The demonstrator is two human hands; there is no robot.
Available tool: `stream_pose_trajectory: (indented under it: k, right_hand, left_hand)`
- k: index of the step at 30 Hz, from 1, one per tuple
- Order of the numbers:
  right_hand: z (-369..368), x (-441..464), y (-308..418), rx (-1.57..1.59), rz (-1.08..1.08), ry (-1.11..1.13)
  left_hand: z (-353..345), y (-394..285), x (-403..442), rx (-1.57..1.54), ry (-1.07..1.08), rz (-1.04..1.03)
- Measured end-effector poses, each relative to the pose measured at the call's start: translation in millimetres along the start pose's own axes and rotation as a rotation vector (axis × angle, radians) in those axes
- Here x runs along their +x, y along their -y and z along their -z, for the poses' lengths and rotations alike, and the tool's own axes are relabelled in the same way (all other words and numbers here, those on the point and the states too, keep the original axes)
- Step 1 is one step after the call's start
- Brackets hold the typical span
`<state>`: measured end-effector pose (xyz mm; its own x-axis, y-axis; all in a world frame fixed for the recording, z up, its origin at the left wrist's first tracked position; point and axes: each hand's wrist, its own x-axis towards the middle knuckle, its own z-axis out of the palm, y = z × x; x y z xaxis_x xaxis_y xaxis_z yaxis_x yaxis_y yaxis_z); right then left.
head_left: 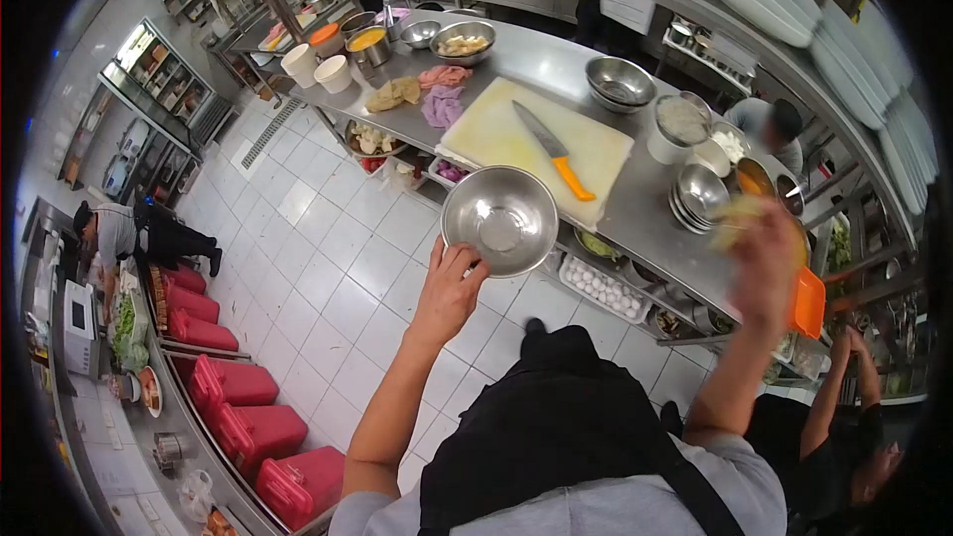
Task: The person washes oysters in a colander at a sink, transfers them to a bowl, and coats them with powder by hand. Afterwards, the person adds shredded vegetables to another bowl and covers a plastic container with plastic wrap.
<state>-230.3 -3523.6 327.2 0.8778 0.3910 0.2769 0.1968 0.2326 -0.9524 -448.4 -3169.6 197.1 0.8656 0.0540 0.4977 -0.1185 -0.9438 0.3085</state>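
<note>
My left hand [455,283] grips the rim of an empty stainless steel mixing bowl [499,221], held in front of the counter's near edge. Over the right part of the counter, my right hand [764,273] is smeared by motion, with a pale yellowish clump [743,222] at its fingers that is too blurred to name. Beyond the bowl, a knife [556,151] with an orange handle lies on a white cutting board [486,134]. Stacked steel bowls [701,194] stand left of my right hand, and an orange container [807,303] is just right of it.
Purple cloth [443,107], a bowl of cut food [464,42] and a pot of orange liquid [368,45] stand on the far left counter. Eggs [601,288] sit on the shelf below. One person [149,233] works at left; others are at right. Red bins [260,432] line the left.
</note>
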Motion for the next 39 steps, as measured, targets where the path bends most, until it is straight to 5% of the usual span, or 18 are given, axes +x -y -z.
stream_pose_trajectory:
  k: [2, 4, 5, 14, 20, 23, 28, 32, 35, 39]
  right_hand:
    - [-122.1, 25.6, -48.7, -0.271, -0.100, 0.269]
    - [-222.7, 49.2, -92.1, -0.557, 0.097, 0.589]
    - [-264.7, 61.3, -120.0, -0.568, 0.226, 0.664]
    - [-610.5, 215.8, -229.5, -0.387, 0.178, 0.988]
    - [-831.5, 169.3, -280.1, -0.092, 0.255, 1.447]
    - [-922.4, 133.1, -348.4, -0.333, 0.652, 1.796]
    - [-1066.4, 178.1, -380.0, -0.375, 0.570, 1.371]
    - [-1138.7, 262.0, -443.3, -0.637, 0.055, 1.347]
    - [-1174.9, 296.4, -463.0, -0.348, -0.509, 1.337]
    - [-1236.9, 342.9, -510.0, -0.346, -0.482, 1.158]
  left_hand:
    - [14.6, 29.6, -2.3, -0.005, -0.017, -0.003]
    - [32.2, 65.9, -5.6, 0.027, -0.013, -0.003]
    - [40.5, 86.7, -9.0, 0.049, -0.009, 0.008]
    - [145.6, 298.1, -101.1, 0.251, -0.085, 0.420]
    - [203.9, 405.8, -176.1, 0.314, -0.176, 0.823]
    - [214.3, 483.6, -211.5, 0.331, -0.247, 0.896]
    - [265.8, 630.7, -241.3, 0.243, -0.274, 0.883]
    - [328.2, 773.3, -222.3, 0.151, -0.187, 0.725]
    - [367.7, 867.4, -197.5, 0.083, -0.088, 0.586]
    - [390.7, 986.8, -162.9, -0.001, -0.083, 0.498]
